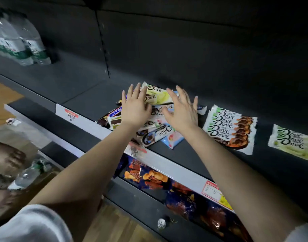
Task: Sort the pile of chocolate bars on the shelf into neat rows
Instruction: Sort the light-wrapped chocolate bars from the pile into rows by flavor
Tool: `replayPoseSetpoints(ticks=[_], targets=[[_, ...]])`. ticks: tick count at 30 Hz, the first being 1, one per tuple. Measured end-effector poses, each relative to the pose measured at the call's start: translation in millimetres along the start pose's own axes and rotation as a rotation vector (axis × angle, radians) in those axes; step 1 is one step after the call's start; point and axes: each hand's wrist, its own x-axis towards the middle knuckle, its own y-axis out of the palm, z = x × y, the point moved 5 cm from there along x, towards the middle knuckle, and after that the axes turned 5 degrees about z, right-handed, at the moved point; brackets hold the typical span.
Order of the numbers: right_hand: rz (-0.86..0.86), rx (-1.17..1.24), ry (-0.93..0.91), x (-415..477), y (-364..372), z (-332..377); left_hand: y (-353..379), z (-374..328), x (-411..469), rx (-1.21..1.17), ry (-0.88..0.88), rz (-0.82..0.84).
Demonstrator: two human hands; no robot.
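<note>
The pile of chocolate bars (158, 132) lies jumbled at the front of a dark shelf (193, 154) – pale green, white and light blue Dove wrappers crossing at all angles, with darker bars poking out on its left side. The left hand (134, 109) and right hand (183, 112) are both over the pile, fingers straight and spread, gripping nothing; whether the palms press the wrappers I cannot tell. Just right of the pile, an overlapped row of white and orange Dove bars (230, 128) lies squared up, and further right a stack of green Dove bars (292, 142). The shelf edge carries a white price strip (167, 165) with red labels. Water bottles (22, 44) stand far left at the back. The lower shelf holds blue snack bags (149, 179) – below it, wood flooring
</note>
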Motion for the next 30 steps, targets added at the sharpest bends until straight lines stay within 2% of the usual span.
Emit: replayPoseSetpoints(ticks=[5, 10, 15, 23, 30], targets=[[0.039, -0.03, 0.028, 24, 26, 22, 4, 35, 22, 0.003, 0.013, 0.099], [0.136, 0.014, 0.14, 39, 43, 27, 23, 43, 36, -0.098, 0.085, 0.24], [0.193, 0.031, 0.175, 46, 47, 24, 30, 50, 35, -0.186, 0.13, 0.216], [0.112, 0.009, 0.207, 43, 46, 23, 33, 54, 36, -0.305, 0.161, 0.192], [0.125, 0.018, 0.243, 39, 39, 27, 24, 50, 32, -0.199, 0.234, 0.022]])
